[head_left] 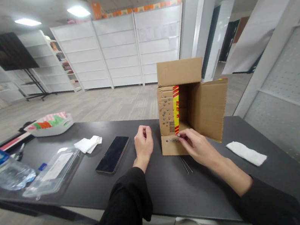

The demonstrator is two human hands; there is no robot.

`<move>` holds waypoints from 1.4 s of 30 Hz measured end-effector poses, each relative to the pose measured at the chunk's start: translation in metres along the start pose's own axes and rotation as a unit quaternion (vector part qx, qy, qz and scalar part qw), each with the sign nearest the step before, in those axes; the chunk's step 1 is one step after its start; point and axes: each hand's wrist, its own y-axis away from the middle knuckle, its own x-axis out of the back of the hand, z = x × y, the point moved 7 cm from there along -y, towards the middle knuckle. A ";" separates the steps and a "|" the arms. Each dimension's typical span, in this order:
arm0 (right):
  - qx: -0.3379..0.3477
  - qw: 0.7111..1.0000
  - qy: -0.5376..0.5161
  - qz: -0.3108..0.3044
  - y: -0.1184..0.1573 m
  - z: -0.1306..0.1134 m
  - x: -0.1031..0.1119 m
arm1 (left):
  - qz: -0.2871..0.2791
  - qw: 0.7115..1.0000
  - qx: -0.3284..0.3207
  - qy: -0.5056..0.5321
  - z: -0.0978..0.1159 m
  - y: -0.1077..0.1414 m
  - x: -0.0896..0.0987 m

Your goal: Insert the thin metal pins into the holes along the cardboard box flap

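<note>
An open cardboard box (168, 121) stands on the dark table, one flap raised and another swung out to the right. Several small grey round heads (164, 113) dot its left panel, and a few more lie in a row on the lower flap (166, 150). At that lower flap, my right hand (197, 146) pinches a tiny grey piece (178, 135), too small to name exactly. My left hand (144, 144) is curled into a fist just left of the box; whatever it may hold is hidden. Thin metal rods (186, 165) lie below the flap.
Left of my left hand lies a black phone (113, 155). Beyond it are folded tissues (88, 144), a clear plastic case (55, 172), a water bottle (0, 164) and a white basket (50, 129). Another folded tissue (246, 153) lies at the right.
</note>
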 end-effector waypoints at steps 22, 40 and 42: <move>-0.079 0.994 -0.073 0.034 -0.001 0.014 0.004 | -0.002 1.000 0.000 0.007 0.001 -0.001 -0.001; -0.077 0.994 -0.060 0.040 -0.001 0.019 0.003 | 0.000 1.000 0.003 0.007 -0.001 0.000 0.000; -0.081 0.994 -0.060 0.046 -0.002 0.020 0.004 | -0.002 1.000 0.004 0.005 -0.001 0.000 0.000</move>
